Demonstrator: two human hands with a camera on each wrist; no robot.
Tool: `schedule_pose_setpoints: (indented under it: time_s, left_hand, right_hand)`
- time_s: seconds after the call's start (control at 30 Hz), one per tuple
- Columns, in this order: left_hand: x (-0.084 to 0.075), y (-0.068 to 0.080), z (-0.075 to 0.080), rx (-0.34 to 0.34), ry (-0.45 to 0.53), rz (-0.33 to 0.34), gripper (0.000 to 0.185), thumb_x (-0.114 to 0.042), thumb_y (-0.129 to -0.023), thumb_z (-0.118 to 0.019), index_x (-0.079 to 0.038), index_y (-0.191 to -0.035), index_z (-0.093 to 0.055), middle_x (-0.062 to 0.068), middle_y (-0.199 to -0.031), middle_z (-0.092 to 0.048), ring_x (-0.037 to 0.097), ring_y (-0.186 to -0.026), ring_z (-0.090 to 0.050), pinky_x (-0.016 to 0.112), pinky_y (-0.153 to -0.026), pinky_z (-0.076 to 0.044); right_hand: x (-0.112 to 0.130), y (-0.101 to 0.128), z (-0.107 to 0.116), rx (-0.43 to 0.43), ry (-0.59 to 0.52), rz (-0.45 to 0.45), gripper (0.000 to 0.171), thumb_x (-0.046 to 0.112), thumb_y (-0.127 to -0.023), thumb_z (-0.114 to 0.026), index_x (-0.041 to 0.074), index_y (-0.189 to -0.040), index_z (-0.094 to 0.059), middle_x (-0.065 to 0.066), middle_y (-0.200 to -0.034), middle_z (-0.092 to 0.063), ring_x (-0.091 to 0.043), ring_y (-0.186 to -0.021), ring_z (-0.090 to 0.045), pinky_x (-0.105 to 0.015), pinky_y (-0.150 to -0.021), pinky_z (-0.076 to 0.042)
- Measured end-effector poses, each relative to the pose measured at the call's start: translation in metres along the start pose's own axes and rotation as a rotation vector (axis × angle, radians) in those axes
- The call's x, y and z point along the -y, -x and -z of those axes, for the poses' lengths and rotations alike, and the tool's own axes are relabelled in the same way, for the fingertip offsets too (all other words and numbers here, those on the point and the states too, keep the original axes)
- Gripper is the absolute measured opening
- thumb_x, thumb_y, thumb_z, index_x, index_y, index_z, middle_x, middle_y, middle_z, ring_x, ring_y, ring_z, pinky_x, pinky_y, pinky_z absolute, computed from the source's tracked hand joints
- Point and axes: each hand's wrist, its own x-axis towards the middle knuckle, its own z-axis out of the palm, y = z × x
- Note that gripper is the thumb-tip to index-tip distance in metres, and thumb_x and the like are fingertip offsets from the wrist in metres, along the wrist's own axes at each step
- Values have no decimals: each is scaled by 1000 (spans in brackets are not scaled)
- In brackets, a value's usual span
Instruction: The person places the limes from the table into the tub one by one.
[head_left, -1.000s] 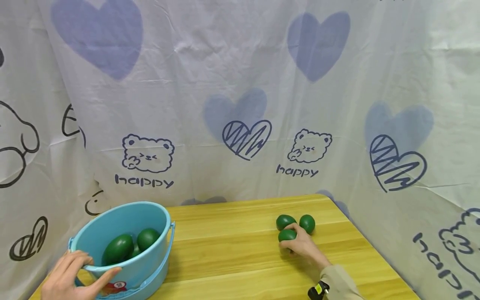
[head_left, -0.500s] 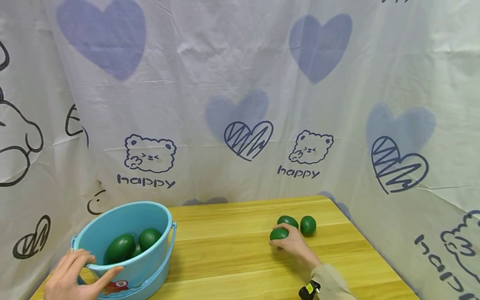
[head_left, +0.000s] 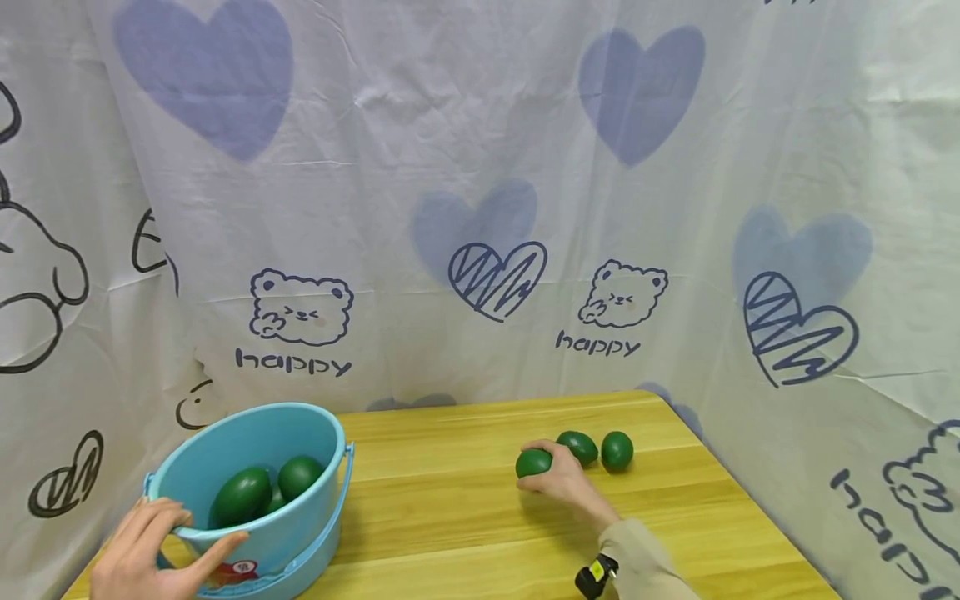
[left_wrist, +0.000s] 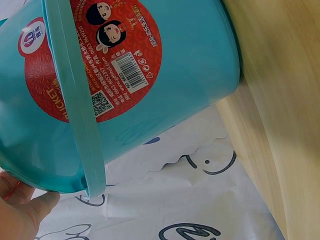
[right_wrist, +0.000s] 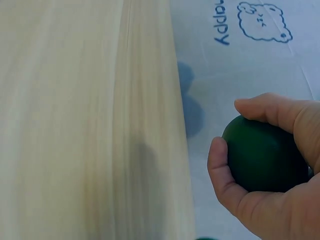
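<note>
My right hand (head_left: 562, 479) grips a smooth dark green avocado (head_left: 533, 463) over the right half of the table, fingers and thumb curled round its sides. In the right wrist view that avocado (right_wrist: 265, 155) fills the grasp. Just behind the hand, two more avocados lie on the table, one on its side (head_left: 577, 447) and one at its right (head_left: 617, 451). My left hand (head_left: 142, 550) holds the near left rim of a light blue bucket (head_left: 262, 437). Inside sit a large avocado (head_left: 242, 497), another to its right (head_left: 301, 476), and a partly hidden one between them.
The bucket's handle (head_left: 342, 492) hangs down its side, across the red label (left_wrist: 125, 65) in the left wrist view. A wooden table (head_left: 435, 500) spreads beneath everything. White printed cloth (head_left: 390, 167) hangs behind and at both sides. A black device (head_left: 596, 575) sits on my right wrist.
My right hand has carried its avocado leftward, away from the two lying on the table. The left hand keeps its hold on the bucket's rim; the head view has shifted slightly.
</note>
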Motion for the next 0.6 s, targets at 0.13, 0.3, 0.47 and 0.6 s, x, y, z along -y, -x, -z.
schedule_pose_setpoints:
  time_s: [0.13,0.3,0.47,0.6]
  left_hand:
    - [1,0,-1,-8,22,-14,59,-23,-34,-99,-3,-74,-60,12,-80,-59,-12,-84,-34,1,-84,-24]
    - [5,1,-1,-14,59,-41,59,-28,-39,-98,-1,-75,-61,15,-81,-59,-15,-87,-33,-1,-91,-24]
    - [7,0,-2,-40,74,-56,60,-34,-40,-98,-1,-74,-61,16,-80,-60,-18,-90,-33,-1,-96,-25]
    - [7,0,-3,-38,74,-76,61,-36,-41,-98,0,-74,-61,17,-80,-60,-18,-90,-33,-1,-95,-25]
  right_hand:
    - [11,-1,-9,40,-22,35,55,9,-77,-81,11,-127,-59,-22,-124,-55,-28,-97,-62,-41,-73,-56]
    - [26,-4,-23,69,-14,73,57,11,-77,-81,12,-129,-58,-21,-127,-55,-30,-101,-61,-42,-77,-54]
    - [39,-5,-36,85,-26,107,56,11,-76,-81,14,-128,-59,-20,-129,-55,-31,-103,-60,-44,-79,-54]
    - [47,-4,-45,107,-48,123,55,10,-77,-81,15,-127,-59,-19,-128,-55,-32,-103,-60,-45,-80,-54]
